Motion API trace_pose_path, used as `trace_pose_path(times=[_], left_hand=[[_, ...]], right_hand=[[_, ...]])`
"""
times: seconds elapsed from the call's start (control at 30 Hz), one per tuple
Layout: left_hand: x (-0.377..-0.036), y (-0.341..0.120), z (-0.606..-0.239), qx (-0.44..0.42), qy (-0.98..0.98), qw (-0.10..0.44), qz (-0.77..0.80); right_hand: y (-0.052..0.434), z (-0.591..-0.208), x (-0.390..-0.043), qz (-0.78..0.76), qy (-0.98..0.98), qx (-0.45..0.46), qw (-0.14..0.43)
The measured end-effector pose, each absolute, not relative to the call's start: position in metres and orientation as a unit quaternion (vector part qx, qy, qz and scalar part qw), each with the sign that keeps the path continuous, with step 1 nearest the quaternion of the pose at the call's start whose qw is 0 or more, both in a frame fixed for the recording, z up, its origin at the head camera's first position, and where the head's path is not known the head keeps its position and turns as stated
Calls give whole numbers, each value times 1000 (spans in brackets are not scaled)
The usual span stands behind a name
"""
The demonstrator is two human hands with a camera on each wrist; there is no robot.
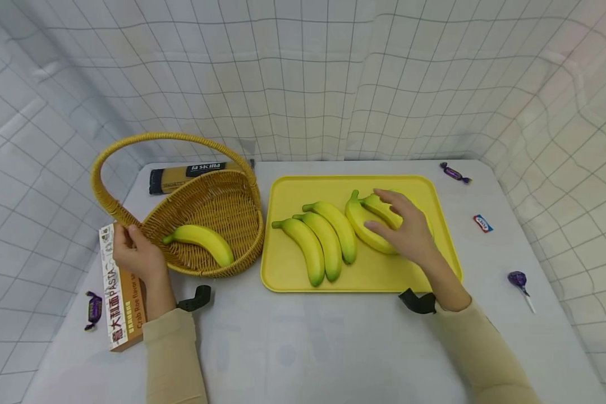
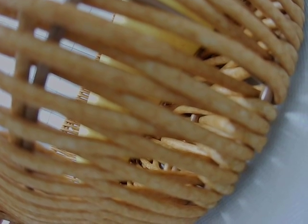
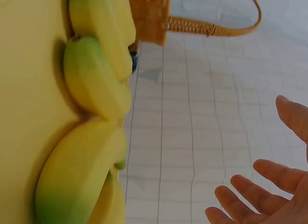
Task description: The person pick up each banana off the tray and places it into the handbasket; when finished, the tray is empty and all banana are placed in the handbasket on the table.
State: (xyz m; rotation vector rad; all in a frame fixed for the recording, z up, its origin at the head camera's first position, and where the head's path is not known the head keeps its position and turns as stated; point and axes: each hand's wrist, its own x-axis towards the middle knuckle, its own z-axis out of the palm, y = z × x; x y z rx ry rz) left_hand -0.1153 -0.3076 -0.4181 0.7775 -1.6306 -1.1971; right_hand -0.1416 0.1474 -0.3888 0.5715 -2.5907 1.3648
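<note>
My left hand [image 1: 140, 258] grips the wicker basket [image 1: 227, 196] at the left, where its handle meets the rim. Inside the basket lies one banana [image 1: 204, 238]; the left wrist view is filled by the basket's woven wall [image 2: 120, 89]. On the yellow tray [image 1: 288, 188], three bananas lie side by side at the left, the nearest to the basket being a curved banana [image 1: 305, 249]. More bananas lie at the right, among them a banana [image 1: 356, 216] partly under my right hand [image 1: 409, 233]. That hand hovers over them, fingers spread and holding nothing, apart from the bananas in the right wrist view.
Behind the basket lies a pasta packet [image 1: 174, 177]; a pasta box [image 1: 116, 292] is beside my left forearm. Wrapped candies lie around: a purple candy [image 1: 93, 310] at left, another purple candy [image 1: 455, 173], a small red-blue candy [image 1: 482, 223] and a lollipop [image 1: 518, 279] at right.
</note>
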Motion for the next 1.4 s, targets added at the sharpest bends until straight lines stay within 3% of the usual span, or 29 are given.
trace_pose_path(times=[0.33,1.4], left_hand=[[-115,-308,-418,306,-664,471,-494],[-113,-307,-417,288,-658,483,-501]], right_hand=[[209,-406,-167,446,-884,102,94],[243,-445,-196,418,-904,11,-88]])
